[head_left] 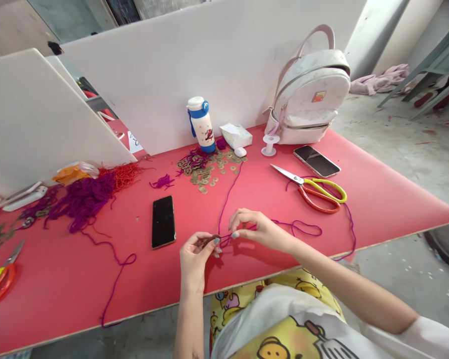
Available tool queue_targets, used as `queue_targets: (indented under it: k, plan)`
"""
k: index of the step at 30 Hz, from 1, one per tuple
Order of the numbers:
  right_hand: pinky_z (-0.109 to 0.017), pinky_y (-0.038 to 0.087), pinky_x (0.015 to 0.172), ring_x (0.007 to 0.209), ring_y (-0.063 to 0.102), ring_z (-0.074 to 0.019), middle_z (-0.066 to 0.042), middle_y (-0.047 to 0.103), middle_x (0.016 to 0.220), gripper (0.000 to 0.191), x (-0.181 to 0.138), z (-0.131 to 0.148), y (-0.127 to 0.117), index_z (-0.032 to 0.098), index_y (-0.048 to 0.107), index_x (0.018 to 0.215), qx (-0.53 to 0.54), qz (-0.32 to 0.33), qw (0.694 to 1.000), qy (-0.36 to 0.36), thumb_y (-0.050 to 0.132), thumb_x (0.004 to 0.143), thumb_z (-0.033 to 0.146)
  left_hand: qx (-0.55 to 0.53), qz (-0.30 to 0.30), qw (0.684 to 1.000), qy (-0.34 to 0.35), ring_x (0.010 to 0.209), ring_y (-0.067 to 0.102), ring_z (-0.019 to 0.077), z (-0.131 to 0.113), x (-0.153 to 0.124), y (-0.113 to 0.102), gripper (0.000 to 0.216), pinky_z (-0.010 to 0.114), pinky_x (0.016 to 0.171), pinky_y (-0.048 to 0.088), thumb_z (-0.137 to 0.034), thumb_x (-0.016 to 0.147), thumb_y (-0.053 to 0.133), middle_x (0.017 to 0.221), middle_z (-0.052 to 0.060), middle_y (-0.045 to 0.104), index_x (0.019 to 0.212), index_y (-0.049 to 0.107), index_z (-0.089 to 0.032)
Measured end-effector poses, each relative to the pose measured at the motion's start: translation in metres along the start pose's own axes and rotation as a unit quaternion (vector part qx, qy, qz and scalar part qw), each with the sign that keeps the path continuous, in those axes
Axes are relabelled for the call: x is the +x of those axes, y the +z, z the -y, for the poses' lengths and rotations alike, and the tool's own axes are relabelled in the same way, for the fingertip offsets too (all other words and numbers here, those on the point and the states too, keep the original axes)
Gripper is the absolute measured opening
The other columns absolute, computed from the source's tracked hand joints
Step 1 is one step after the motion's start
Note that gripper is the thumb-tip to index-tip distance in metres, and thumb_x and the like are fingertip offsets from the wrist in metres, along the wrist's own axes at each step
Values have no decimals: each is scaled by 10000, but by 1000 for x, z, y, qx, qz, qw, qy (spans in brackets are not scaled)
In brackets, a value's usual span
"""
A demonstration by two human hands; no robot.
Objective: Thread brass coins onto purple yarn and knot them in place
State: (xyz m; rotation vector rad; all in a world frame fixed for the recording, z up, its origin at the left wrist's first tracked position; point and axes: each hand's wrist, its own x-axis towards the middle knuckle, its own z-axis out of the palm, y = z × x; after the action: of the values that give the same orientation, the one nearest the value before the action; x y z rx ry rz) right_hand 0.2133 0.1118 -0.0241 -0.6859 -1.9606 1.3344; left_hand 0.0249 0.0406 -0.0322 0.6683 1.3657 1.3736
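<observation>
My left hand (195,253) pinches a small brown coin (211,239) between thumb and fingers, just above the red table near its front edge. Purple cord (230,189) runs from the coin toward the back of the table, and a small loop of it hangs between my hands. My right hand (255,228) is closed in a pinch on the cord, a little right of the coin. More of the same cord curls over the table to the right, toward the scissors. Whether the cord passes through the coin is hidden by my fingers.
Scissors (314,192) with yellow and red handles lie at the right, near a phone (316,160) and a white spool (270,145). Another phone (163,222) lies left of my hands. Loose coins (200,177), a bottle (202,124) and a backpack (303,94) stand behind. Purple yarn (82,199) is piled left.
</observation>
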Motion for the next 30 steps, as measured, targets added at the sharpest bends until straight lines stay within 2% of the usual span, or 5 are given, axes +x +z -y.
queue_targets:
  k: [6,13,20,24,30]
  plan:
    - [-288,449,740,765,536,-141,-51,595,882,352,-21,3,-28,168,586,749,102,57,992,56,494,932,455,-65,-18,998,-15,454,565,72,0,0,-2,286,157,440,459,-232,532,857,575,-21,637,694,642,-133]
    - [-429,432,974,1109,527,-252,-72,627,1059,387,-59,16,-82,209,583,579,149,-163,975,3,606,831,502,10,-113,991,64,519,609,105,3,5,-20,268,178,487,502,-260,574,832,581,-2,659,746,673,-130]
    - [-378,538,714,595,565,-190,20,507,513,337,-91,33,-108,329,571,474,362,-382,846,-88,735,714,499,64,-159,980,105,528,624,129,5,12,-37,259,212,492,529,-289,610,802,613,18,682,780,683,-133]
    - [-317,539,683,633,590,-169,93,601,561,230,-103,40,-115,458,624,571,381,-461,793,-118,680,787,516,81,-173,975,111,525,637,145,2,12,-39,252,229,489,535,-294,613,789,605,23,679,773,681,-132]
    - [-334,529,689,824,615,-210,13,658,844,56,-99,28,-111,420,706,756,157,-402,902,-23,727,751,471,100,-172,973,115,522,642,151,1,11,-37,247,238,493,539,-299,632,775,597,22,676,787,678,-133]
